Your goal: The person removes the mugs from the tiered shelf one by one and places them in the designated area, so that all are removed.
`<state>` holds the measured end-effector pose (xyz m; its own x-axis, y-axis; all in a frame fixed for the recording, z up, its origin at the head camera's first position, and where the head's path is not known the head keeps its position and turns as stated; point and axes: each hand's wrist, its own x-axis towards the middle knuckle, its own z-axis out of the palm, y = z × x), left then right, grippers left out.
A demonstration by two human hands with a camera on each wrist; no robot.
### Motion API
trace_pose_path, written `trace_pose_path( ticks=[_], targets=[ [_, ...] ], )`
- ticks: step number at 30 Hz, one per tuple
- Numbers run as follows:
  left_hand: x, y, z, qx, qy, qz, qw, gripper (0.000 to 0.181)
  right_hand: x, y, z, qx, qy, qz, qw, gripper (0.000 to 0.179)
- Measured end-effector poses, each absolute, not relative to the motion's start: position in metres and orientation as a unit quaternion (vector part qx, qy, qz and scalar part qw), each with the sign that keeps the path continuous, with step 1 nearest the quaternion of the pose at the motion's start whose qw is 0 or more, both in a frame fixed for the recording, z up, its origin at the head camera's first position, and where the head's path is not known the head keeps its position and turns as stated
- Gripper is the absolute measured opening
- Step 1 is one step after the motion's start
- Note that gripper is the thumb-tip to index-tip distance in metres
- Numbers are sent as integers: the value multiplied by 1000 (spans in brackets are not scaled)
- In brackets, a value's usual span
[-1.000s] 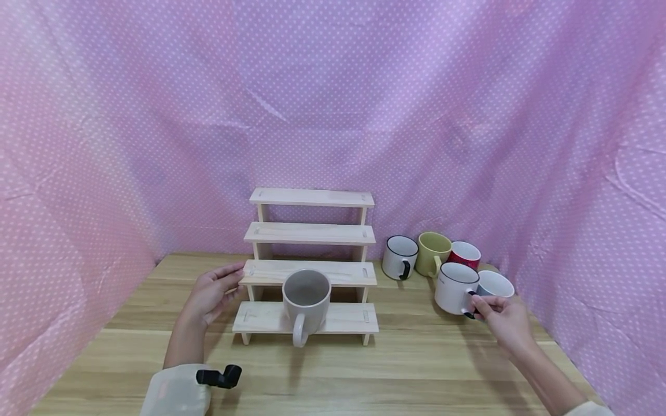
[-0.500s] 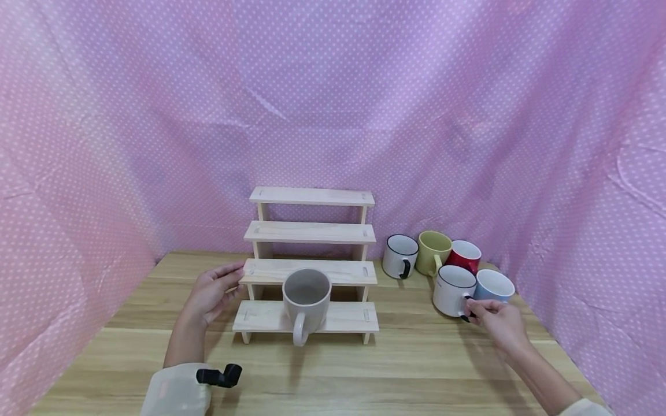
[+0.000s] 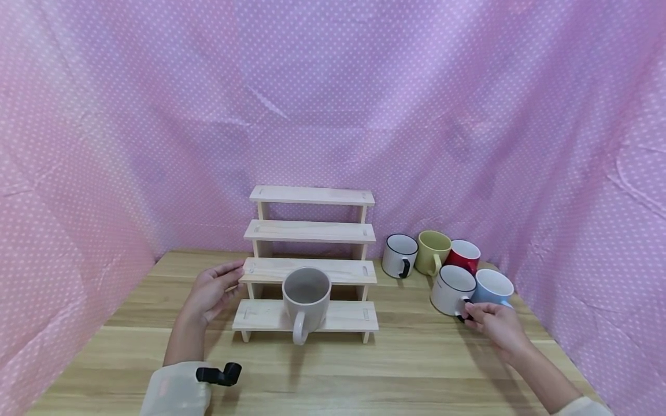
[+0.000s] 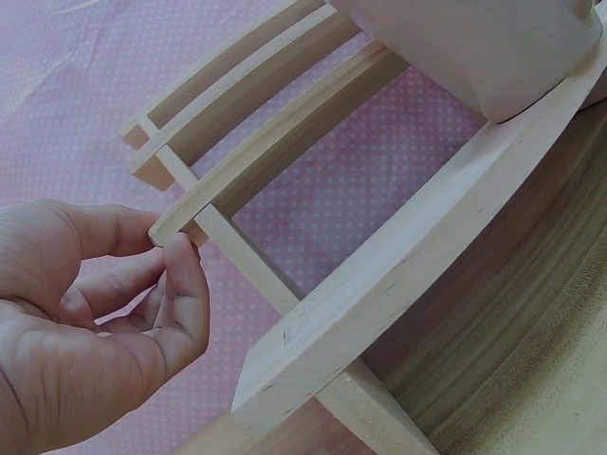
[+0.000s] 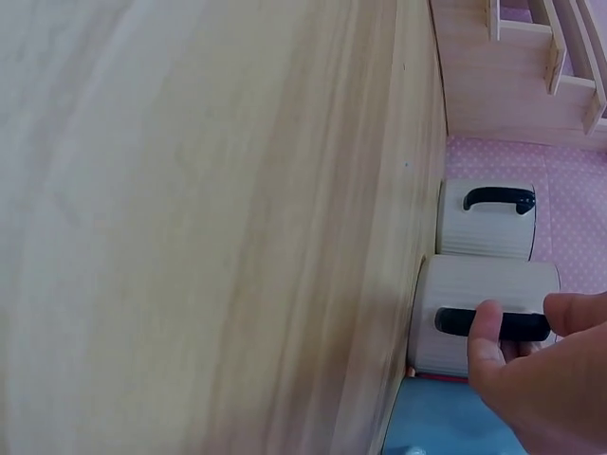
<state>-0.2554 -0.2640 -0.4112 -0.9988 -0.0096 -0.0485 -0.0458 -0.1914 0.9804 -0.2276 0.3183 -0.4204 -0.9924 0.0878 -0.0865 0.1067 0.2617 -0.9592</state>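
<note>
A four-step wooden display stand point(image 3: 310, 231) stands on the table. My left hand point(image 3: 214, 292) pinches the left end of its second step from the bottom; the left wrist view shows thumb and index finger point(image 4: 119, 230) at the board's tip. On the lowest step sits a grey-beige mug point(image 3: 307, 294), its handle toward me. My right hand point(image 3: 496, 329) pinches the black handle point(image 5: 455, 321) of a white mug point(image 3: 451, 294) with a dark rim. That mug is upright, its handle turned toward me and to the right, its base close to the tabletop in the right wrist view.
Around the held mug stand a ribbed white mug point(image 3: 399, 257) with a black handle, a yellow-green mug point(image 3: 433, 254), a red mug point(image 3: 465, 257) and a light blue mug point(image 3: 491, 287). Pink dotted cloth point(image 3: 333, 104) hangs behind and beside the wooden table point(image 3: 333, 375).
My right hand has shifted slightly left and toward me with the white mug, uncovering more of the light blue and red mugs. The left hand has stayed at the stand.
</note>
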Motion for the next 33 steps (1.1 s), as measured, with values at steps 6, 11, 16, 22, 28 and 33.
trace_pose_path(
  ticks=[6, 11, 16, 22, 28, 33],
  targets=[
    [-254, -265, -411, -20, 629, 777, 13, 50, -229, 319, -423, 51, 790, -610, 13, 23],
    [-254, -264, -412, -25, 636, 771, 14, 52, -230, 323, -425, 40, 774, -631, 21, 17],
    [-256, -264, -412, -21, 646, 763, 14, 52, -230, 328, -423, 30, 772, -634, 37, 17],
    [-257, -263, -411, -21, 645, 764, 11, 51, -230, 331, -415, 27, 845, -533, 24, 33],
    [-257, -263, -411, -22, 645, 763, 9, 49, -228, 332, -401, -1, 921, -386, -45, 38],
    [-256, -264, -412, -25, 642, 767, 9, 49, -228, 328, -388, -41, 938, -329, -98, 32]
  ],
)
